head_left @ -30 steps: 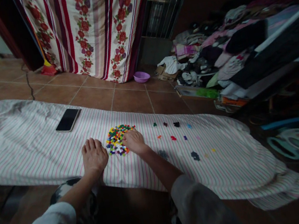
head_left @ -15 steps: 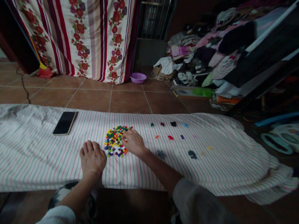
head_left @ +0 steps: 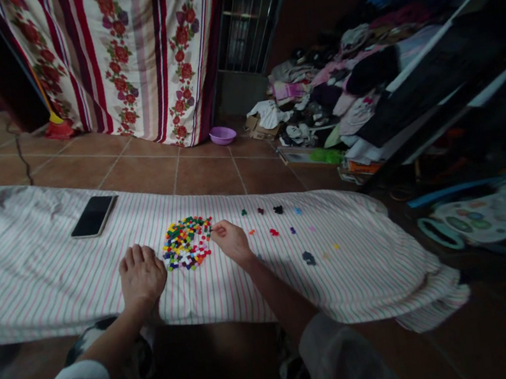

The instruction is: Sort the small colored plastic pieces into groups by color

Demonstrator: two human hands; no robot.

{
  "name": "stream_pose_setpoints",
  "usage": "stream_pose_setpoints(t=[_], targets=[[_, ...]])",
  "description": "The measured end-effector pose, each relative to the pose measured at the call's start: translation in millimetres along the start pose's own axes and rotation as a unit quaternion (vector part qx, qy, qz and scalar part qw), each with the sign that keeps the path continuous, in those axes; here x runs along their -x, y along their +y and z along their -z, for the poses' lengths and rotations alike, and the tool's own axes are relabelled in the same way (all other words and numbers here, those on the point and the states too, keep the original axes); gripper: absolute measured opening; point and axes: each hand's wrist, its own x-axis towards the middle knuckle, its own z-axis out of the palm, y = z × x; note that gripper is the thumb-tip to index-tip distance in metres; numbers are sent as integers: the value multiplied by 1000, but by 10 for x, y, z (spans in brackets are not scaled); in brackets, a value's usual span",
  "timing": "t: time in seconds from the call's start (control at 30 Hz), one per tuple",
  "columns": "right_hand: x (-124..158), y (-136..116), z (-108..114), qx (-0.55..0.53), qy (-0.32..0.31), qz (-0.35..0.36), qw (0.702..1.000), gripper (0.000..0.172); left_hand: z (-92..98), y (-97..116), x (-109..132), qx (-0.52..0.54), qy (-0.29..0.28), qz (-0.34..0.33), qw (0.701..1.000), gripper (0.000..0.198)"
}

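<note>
A heap of small coloured pieces [head_left: 184, 243] lies on a striped cloth [head_left: 29, 272] spread over the tiled floor. My right hand [head_left: 230, 240] rests at the heap's right edge, its thumb and fingers pinched together; what they hold is too small to make out. My left hand [head_left: 141, 276] lies flat on the cloth just left of the heap, fingers stretched out, holding nothing. Several loose pieces [head_left: 278, 210] are scattered to the right of my right hand, with a dark one [head_left: 308, 258] nearer the cloth's front edge.
A black phone [head_left: 92, 216] lies on the cloth at the back left. Beyond the cloth hang a flowered curtain [head_left: 138, 53] and sits a purple bowl [head_left: 222, 134]. A pile of clothes [head_left: 338, 91] and a toy board [head_left: 490, 217] fill the right side.
My right hand has drawn back from on top of the heap to its right edge and pinched its fingers. My left hand stays flat. The view has turned slightly right.
</note>
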Motion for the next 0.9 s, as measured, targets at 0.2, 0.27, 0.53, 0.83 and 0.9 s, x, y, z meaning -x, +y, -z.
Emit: stream_pose_setpoints(t=[0.2, 0.27, 0.53, 0.83, 0.9], targets=[[31, 122, 132, -47, 6, -21, 999, 6, 21, 15, 2, -3, -7, 7, 1000, 33], [37, 209, 159, -62, 15, -18, 998, 6, 22, 14, 7, 2, -6, 8, 1000, 34], [-1, 630, 418, -58, 68, -9, 996, 10, 58, 24, 9, 14, -15, 6, 1000, 37], [-144, 983, 934, -18, 135, -48, 990, 26, 66, 31, -9, -6, -28, 5, 1000, 34], [-195, 1057, 1064, 8, 151, -79, 985, 26, 70, 34, -11, -7, -31, 7, 999, 34]])
